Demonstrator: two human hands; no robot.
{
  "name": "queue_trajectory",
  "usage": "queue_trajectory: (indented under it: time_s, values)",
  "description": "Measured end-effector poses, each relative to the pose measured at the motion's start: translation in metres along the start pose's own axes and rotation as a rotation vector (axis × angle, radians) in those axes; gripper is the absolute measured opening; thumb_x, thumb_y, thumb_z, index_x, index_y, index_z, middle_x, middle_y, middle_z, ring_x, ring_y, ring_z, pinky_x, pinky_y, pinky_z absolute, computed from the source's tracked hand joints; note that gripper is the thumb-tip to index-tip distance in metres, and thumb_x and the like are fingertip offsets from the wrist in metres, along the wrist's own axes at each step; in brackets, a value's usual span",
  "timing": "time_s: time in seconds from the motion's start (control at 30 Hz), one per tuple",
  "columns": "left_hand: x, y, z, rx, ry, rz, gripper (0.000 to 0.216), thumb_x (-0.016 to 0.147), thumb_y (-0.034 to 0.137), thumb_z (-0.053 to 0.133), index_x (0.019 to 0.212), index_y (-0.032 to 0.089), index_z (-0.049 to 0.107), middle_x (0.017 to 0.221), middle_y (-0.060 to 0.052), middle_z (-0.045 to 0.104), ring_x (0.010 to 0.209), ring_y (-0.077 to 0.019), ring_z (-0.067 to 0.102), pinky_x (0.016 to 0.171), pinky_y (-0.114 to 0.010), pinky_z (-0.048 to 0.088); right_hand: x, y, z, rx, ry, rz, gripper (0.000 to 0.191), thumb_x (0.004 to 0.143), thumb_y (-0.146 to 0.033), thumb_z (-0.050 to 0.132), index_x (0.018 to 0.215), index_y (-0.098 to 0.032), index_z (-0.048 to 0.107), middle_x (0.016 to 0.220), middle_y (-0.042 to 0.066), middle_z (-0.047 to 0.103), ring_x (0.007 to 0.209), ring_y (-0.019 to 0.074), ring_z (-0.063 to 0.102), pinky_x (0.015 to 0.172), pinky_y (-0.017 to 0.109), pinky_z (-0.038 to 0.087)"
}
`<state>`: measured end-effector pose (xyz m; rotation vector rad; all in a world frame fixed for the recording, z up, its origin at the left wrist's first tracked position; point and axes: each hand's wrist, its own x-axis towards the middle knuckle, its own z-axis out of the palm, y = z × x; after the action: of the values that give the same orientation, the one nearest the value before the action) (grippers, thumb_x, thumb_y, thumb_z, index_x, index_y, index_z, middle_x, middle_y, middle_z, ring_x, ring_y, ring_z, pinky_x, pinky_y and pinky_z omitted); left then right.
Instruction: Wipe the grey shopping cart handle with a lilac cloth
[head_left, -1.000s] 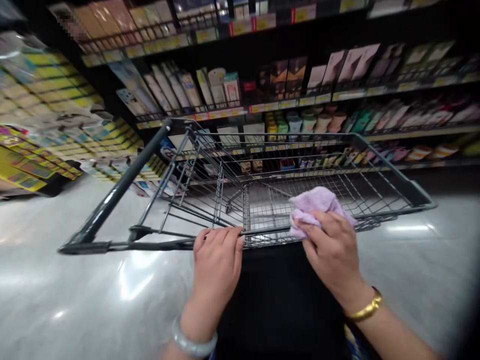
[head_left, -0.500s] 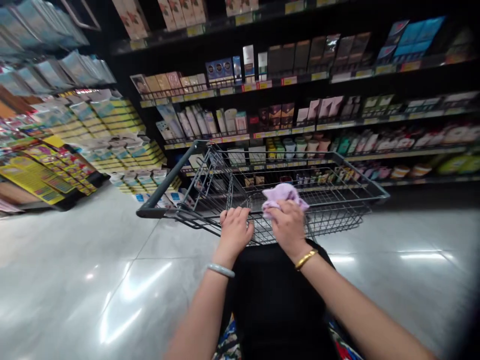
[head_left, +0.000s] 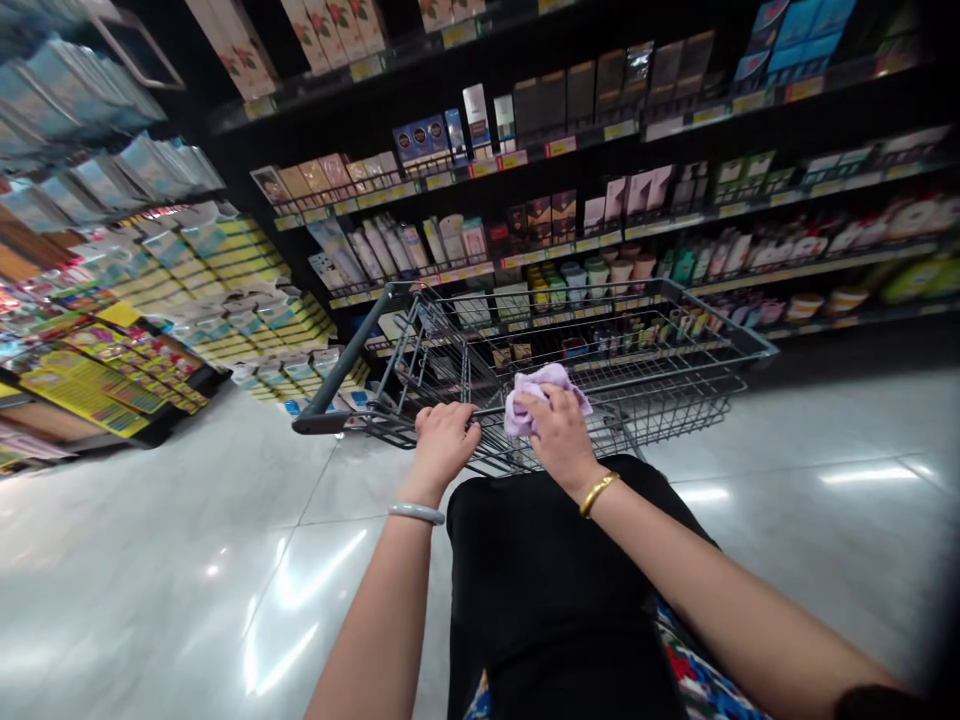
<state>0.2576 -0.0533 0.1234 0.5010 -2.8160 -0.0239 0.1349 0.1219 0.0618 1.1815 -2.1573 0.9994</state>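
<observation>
In front of me stands a grey wire shopping cart (head_left: 679, 408), its long side toward me and its handle (head_left: 352, 350) to the left. My left hand (head_left: 444, 440), with a pale bangle at the wrist, has its fingers curled over the cart's near top rail. Just right of it, my right hand (head_left: 559, 428), wearing a gold bangle, grips a crumpled lilac cloth (head_left: 536, 385) against the same rail. The cloth hides part of the rail and the fingertips beneath it.
Beyond the cart rise dark shelves (head_left: 420, 190) packed with boxes, bottles and tubs. To the left are stacked yellow-striped packs (head_left: 210, 260) and a yellow display stand (head_left: 97, 380). Shiny grey floor (head_left: 330, 600) lies around the cart. My black-clad legs (head_left: 555, 570) are close to its side.
Both hands have slid left along the near rail, the right one taking the lilac cloth with it. The view has tilted slightly.
</observation>
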Motion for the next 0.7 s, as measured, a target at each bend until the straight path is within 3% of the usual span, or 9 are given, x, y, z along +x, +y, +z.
queue_trajectory:
  time_s: [0.2, 0.33, 0.43, 0.57, 0.7]
  values:
    - [0.0, -0.001, 0.004, 0.026, -0.007, -0.035, 0.033, 0.081, 0.022, 0.053, 0.11, 0.026, 0.066, 0.104, -0.004, 0.072, 0.104, -0.0242, 0.059, 0.093, -0.041, 0.033, -0.025, -0.001, 0.022, 0.04, 0.074, -0.181, 0.035, 0.088, -0.008, 0.053, 0.109, -0.027, 0.074, 0.11, 0.008, 0.055, 0.103, 0.024, 0.048, 0.098, 0.044, 0.044]
    - [0.002, -0.007, 0.0, -0.104, -0.041, -0.027, 0.036, 0.09, 0.022, 0.039, 0.112, 0.026, 0.067, 0.112, -0.002, 0.072, 0.107, -0.021, 0.059, 0.095, -0.04, 0.033, -0.026, -0.033, 0.049, 0.165, 0.006, -0.268, 0.036, 0.092, -0.013, 0.054, 0.12, -0.031, 0.07, 0.115, 0.007, 0.059, 0.106, 0.0228, 0.051, 0.098, 0.041, 0.046]
    - [0.005, -0.012, -0.003, -0.174, -0.058, -0.024, 0.041, 0.097, 0.028, 0.031, 0.114, 0.026, 0.068, 0.118, -0.002, 0.072, 0.109, -0.0194, 0.058, 0.096, -0.039, 0.033, -0.027, -0.05, 0.075, 0.142, -0.11, -0.253, 0.039, 0.095, -0.014, 0.052, 0.126, -0.032, 0.066, 0.121, 0.009, 0.061, 0.111, 0.0241, 0.051, 0.1, 0.042, 0.045]
    - [0.01, -0.015, -0.002, -0.152, -0.075, -0.054, 0.037, 0.099, 0.035, 0.035, 0.112, 0.027, 0.069, 0.112, -0.001, 0.073, 0.106, -0.0193, 0.059, 0.094, -0.038, 0.033, -0.046, -0.032, 0.093, 0.06, -0.281, -0.22, 0.036, 0.094, -0.014, 0.055, 0.124, -0.029, 0.066, 0.121, 0.01, 0.065, 0.11, 0.0252, 0.054, 0.095, 0.042, 0.047]
    - [0.018, -0.018, 0.001, -0.119, -0.065, -0.057, 0.038, 0.1, 0.038, 0.035, 0.107, 0.028, 0.07, 0.108, -0.001, 0.074, 0.103, -0.0189, 0.06, 0.091, -0.038, 0.033, -0.05, -0.016, 0.089, 0.083, -0.247, -0.18, 0.032, 0.096, -0.015, 0.052, 0.122, -0.027, 0.067, 0.116, 0.009, 0.066, 0.108, 0.0228, 0.056, 0.097, 0.04, 0.048]
